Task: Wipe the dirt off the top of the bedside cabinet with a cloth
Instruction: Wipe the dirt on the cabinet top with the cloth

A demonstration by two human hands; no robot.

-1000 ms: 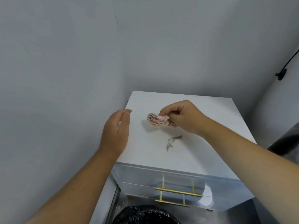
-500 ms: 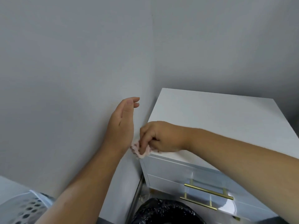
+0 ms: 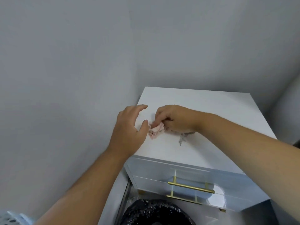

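Note:
A white bedside cabinet (image 3: 219,111) stands in a corner, its top facing me. A grey smear of dirt (image 3: 182,138) lies near the middle of the front half of the top. My right hand (image 3: 173,118) is closed on a crumpled pink cloth (image 3: 156,131) and presses it on the top, just left of the smear. My left hand (image 3: 129,129) hovers at the cabinet's left edge with fingers spread, its thumb close to the cloth, holding nothing.
Grey walls meet behind the cabinet. Two drawers with gold bar handles (image 3: 190,186) face me. A bin with a black bag (image 3: 155,211) sits on the floor below the cabinet front. A white perforated basket (image 3: 9,219) shows at the bottom left corner.
My right hand has brought the cloth from the front left corner back onto the top, beside the smear. My left hand has dropped from the wall side to the cabinet's left edge.

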